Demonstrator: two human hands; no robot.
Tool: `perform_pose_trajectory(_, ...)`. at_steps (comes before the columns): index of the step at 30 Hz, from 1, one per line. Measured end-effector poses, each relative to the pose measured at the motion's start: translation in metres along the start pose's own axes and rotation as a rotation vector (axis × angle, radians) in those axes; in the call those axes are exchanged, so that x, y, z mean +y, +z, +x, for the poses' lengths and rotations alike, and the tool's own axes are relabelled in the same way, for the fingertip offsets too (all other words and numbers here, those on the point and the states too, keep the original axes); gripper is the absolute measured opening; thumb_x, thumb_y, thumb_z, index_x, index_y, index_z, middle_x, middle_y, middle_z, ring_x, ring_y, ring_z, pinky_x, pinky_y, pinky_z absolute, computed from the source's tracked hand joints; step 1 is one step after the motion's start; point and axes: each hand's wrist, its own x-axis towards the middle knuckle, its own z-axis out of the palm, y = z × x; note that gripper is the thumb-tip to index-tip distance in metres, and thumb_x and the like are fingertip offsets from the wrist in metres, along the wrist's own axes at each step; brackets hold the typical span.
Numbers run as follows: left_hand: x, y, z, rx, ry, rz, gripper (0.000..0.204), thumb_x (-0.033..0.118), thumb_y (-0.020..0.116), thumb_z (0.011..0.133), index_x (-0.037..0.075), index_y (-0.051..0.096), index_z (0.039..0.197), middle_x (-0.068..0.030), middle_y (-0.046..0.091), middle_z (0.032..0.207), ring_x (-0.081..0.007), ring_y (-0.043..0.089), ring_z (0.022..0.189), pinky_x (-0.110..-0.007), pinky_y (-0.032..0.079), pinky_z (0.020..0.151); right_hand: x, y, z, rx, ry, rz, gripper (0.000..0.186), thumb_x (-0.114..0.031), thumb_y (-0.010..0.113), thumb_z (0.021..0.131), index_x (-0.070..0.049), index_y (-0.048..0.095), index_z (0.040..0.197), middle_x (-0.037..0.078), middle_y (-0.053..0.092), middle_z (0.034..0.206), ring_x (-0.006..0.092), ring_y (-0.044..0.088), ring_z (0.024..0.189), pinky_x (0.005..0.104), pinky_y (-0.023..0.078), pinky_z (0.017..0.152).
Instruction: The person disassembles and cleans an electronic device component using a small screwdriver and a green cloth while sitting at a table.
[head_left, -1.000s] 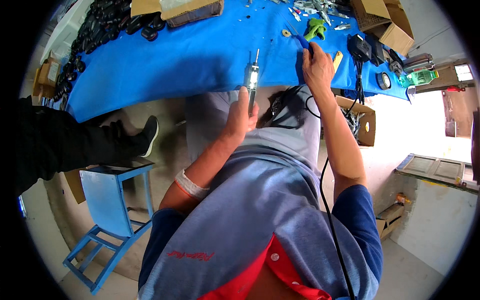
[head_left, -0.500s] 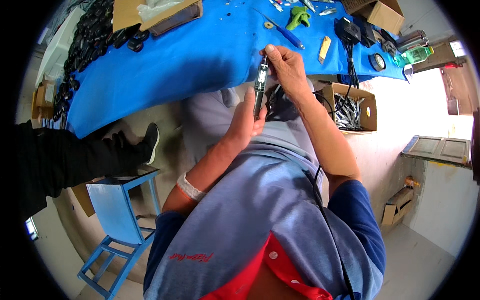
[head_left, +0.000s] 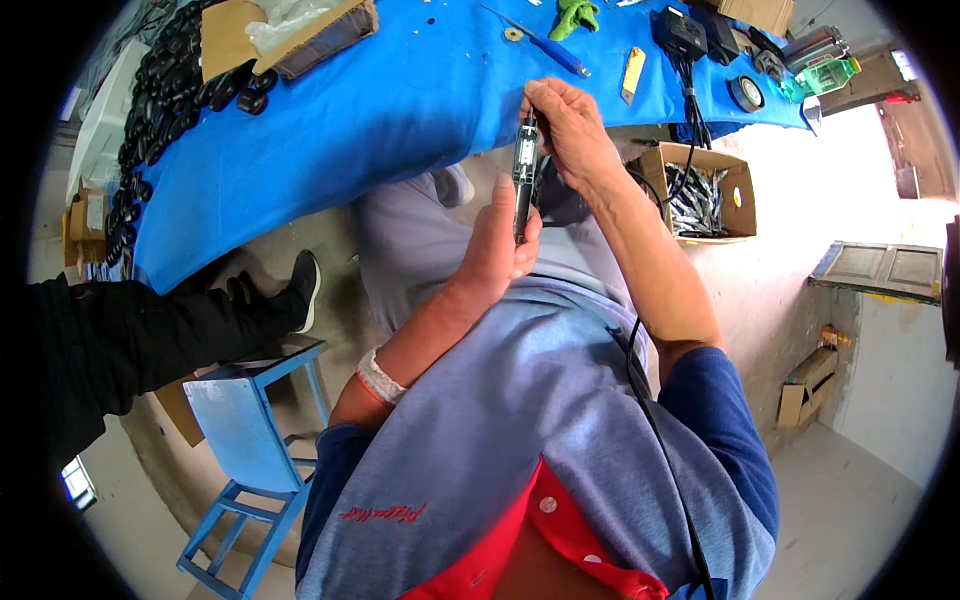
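Note:
Upright above my lap I hold a slim, dark, long device [head_left: 524, 155] with a pale, shiny part showing along its upper half; its exact kind I cannot make out. My left hand [head_left: 496, 240] is wrapped round its lower end, the thumb lying along its side. At the upper tip, my right hand [head_left: 568, 125] pinches it between thumb and fingers; whether something small is in that pinch is hidden. Beyond the hands, a blue-handled screwdriver [head_left: 560, 56] lies on the blue-covered table [head_left: 330, 150].
Many black rounded parts [head_left: 160, 100] are heaped at the table's left beside a cardboard box [head_left: 330, 35]. To the right lie a yellow cutter knife [head_left: 633, 75], a tape roll [head_left: 746, 93] and a green bottle [head_left: 825, 76]. A carton of slim parts [head_left: 740, 195] stands below. Another person's leg [head_left: 150, 345] is by a blue chair [head_left: 235, 420].
The view has shifted slightly, so the table things sit a little higher and further left. Both hands keep their hold on the slim device, with only small finger movement.

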Motion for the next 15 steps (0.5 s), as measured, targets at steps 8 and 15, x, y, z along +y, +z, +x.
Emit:
perform_pose_trajectory(8,-0.012,0.000,-0.001,0.001,-0.019,0.023,0.062,0.067,0.031,0.089,0.011,0.041,0.063,0.0025,0.032,0.045,-0.0069,0.027,0.034,-0.021,0.024,0.031,0.000,-0.008,-0.010,-0.014,0.117,-0.098,0.027,-0.026,0.055,0.092,-0.008,0.058,0.073,-0.002,0.054,0.061,0.0036,0.041,0.043,0.0184,0.030,0.040)
perform_pose_trajectory(15,-0.021,0.004,-0.011,0.074,-0.020,0.055,0.063,0.066,0.027,0.090,0.011,0.040,0.063,0.0021,0.033,0.044,-0.0070,0.028,0.033,-0.021,0.023,0.031,0.000,-0.011,-0.020,-0.115,0.087,-0.129,0.027,-0.026,0.054,0.093,-0.007,0.058,0.076,-0.002,0.055,0.064,0.0042,0.043,0.044,0.0188,0.031,0.041)
